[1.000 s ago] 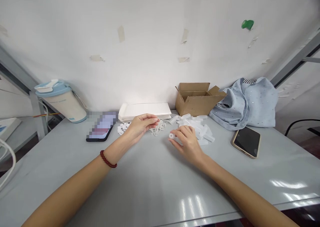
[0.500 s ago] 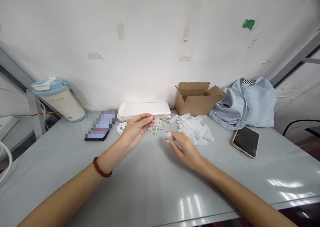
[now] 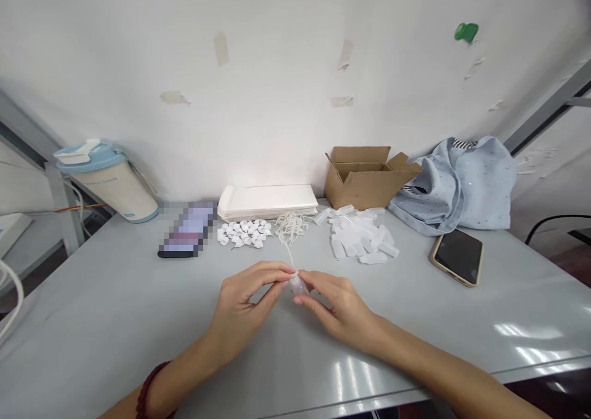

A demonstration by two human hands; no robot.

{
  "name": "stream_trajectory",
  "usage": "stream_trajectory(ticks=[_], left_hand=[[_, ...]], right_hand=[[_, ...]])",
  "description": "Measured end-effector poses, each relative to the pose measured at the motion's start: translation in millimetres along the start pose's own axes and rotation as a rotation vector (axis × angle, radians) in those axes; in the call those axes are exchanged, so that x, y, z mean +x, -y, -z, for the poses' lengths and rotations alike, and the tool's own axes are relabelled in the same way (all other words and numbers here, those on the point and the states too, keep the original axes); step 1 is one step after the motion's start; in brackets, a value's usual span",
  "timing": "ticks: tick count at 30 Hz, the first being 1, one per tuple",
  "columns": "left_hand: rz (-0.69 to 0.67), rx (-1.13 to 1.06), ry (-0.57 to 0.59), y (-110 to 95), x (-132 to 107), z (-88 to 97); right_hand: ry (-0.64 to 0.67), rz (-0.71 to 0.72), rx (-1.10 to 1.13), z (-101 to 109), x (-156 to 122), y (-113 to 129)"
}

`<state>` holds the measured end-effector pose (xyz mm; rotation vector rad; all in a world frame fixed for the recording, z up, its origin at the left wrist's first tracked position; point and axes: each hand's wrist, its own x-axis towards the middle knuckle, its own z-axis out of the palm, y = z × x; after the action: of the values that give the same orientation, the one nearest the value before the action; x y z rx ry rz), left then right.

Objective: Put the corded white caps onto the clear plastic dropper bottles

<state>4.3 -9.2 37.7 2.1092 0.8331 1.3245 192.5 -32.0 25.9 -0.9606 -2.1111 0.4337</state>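
My right hand grips a small translucent plastic bottle upright between thumb and fingers. At the bottle's top, my left hand closes thumb and fingertips on a thin white band, which stretches back towards a tangled heap of similar thin bands. Fingertips of both hands meet around the bottle's neck and partly hide it. Behind the left hand lie several small white caps. Beyond the right hand is a heap of translucent bottle-like pieces.
A stack of white envelope-like sheets and an open cardboard box stand against the wall. To the left are a blurred-screen phone and a blue-lidded cup. A blue cloth bag and another phone lie right.
Both hands have come nearer to me and together. My left hand has moved down and right to the bottle's neck, and a band now shows there. The white caps are uncovered.
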Motion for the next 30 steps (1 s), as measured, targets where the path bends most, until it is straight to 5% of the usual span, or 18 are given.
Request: stream_trajectory(ticks=[14,23,30], left_hand=[[-0.470,0.327,-0.004,6.9,-11.0,-3.8],[-0.437,0.422,0.002,12.0,-15.5,-2.6],[-0.153,0.161,-0.023,-0.7,-9.8,-6.8]], right_hand=[[-0.026,-0.053,0.019,3.1,-4.3,-3.3],[-0.036,-0.123,0.057,2.7,-5.8,-2.1],[-0.086,-0.158,0.076,2.7,-4.4,0.8]])
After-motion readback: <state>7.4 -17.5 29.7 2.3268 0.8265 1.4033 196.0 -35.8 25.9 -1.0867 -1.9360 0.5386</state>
